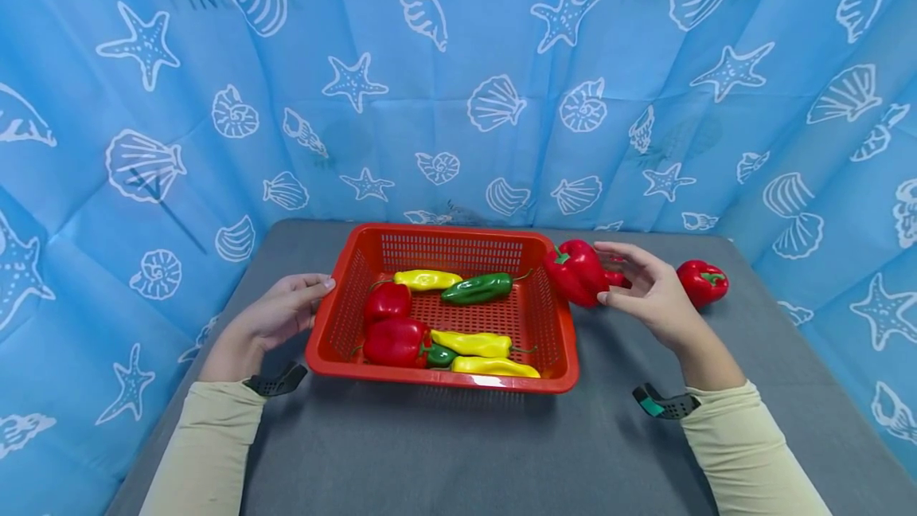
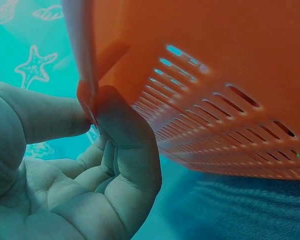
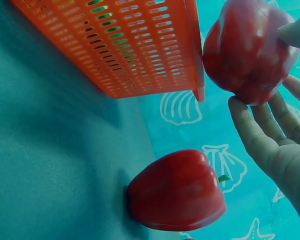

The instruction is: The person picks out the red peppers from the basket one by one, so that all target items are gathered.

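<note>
A red plastic basket (image 1: 444, 375) with slotted walls sits in the middle of the table. My left hand (image 1: 286, 310) pinches its left rim between thumb and forefinger, as the left wrist view shows up close. With thumb and fingertips, my right hand (image 1: 648, 289) holds a red bell pepper (image 1: 576, 271) at the basket's right rim; in the right wrist view this bell pepper (image 3: 252, 50) is raised beside the rim. Inside the basket are two red bell peppers (image 1: 394, 342), long yellow peppers (image 1: 427, 280) and green peppers (image 1: 478, 288).
Another red bell pepper (image 1: 702, 283) lies on the grey table (image 1: 458, 452) beyond my right hand. A further red pepper (image 1: 616, 279) shows partly behind that hand's fingers. A blue curtain (image 1: 458, 102) with shells and starfish hangs behind the table and along its sides.
</note>
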Tool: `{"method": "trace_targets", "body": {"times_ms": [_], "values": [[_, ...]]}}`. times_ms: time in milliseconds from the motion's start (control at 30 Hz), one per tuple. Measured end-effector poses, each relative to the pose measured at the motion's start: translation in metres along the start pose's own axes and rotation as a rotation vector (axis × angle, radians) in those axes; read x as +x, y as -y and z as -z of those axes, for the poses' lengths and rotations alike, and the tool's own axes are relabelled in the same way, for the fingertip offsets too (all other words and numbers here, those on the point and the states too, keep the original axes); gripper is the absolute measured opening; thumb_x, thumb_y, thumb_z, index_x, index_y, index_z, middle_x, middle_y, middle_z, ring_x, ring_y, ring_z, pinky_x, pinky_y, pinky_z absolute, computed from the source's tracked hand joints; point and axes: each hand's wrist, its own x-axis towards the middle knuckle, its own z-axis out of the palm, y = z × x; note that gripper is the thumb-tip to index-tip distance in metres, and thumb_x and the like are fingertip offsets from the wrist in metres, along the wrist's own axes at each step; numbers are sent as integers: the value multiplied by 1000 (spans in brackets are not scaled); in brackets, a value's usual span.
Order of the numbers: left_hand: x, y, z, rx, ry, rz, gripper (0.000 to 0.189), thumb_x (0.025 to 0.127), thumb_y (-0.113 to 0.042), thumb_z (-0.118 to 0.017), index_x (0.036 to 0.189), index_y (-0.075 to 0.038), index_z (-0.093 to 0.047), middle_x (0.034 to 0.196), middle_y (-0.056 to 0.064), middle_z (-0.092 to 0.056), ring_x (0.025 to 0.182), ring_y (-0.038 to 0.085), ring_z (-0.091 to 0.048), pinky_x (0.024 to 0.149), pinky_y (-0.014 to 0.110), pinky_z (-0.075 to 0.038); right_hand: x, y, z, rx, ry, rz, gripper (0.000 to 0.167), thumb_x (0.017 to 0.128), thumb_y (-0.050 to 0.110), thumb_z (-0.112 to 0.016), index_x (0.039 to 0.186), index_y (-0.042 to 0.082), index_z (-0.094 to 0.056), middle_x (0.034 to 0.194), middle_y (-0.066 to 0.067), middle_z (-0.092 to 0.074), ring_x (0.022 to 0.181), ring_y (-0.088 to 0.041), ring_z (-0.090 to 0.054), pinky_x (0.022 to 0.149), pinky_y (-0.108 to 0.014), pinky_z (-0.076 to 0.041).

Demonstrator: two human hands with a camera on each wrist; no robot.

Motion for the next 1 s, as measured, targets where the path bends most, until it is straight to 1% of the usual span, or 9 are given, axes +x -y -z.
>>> {"method": "trace_targets", "body": {"times_ms": [100,333,500,667,800,1000], "values": [[0,-1,0,3,0,2,30,114,-20,-48,131,3,-57,108,1,-76,93,14,-77,90,35,-65,-1,-1,2,12,14,-1,75,87,-14,-73,155,2,-47,148,-3,-55,131,-15,-58,91,-25,-63],[-2,-2,-1,-15,15,-3,29,114,-19,-47,129,3,-58,107,2,-76,93,15,-77,90,35,-65,-2,-4,4,7,40,-16,79,86,-13,-73,157,5,-46,150,0,-54,131,-15,-58,90,-26,-63],[-2,-2,-1,-21,17,-1,30,114,-18,-47,132,4,-57,109,2,-76,95,15,-77,90,35,-65,-2,-5,5,-17,56,-12,85,84,-13,-75,160,7,-43,151,0,-53,133,-15,-56,90,-26,-63],[-2,-2,-2,-15,8,6,32,114,-19,-49,133,5,-56,109,2,-76,95,15,-77,90,36,-65,-3,-5,8,-49,65,-5,87,84,-12,-76,161,8,-41,151,3,-54,134,-13,-55,89,-25,-63],[-2,-3,-2,-18,12,3,31,114,-19,-48,133,4,-57,109,2,-77,94,15,-77,90,35,-65,-5,-5,9,-87,58,-33,90,82,-11,-78,162,8,-40,151,4,-53,134,-13,-55,88,-26,-64],[-3,-4,-3,-32,31,-10,29,114,-18,-48,131,3,-58,108,2,-77,94,14,-77,89,34,-65,-8,-7,12,-101,59,-51,94,79,-12,-79,162,7,-38,150,4,-52,130,-13,-57,84,-28,-65]]}}
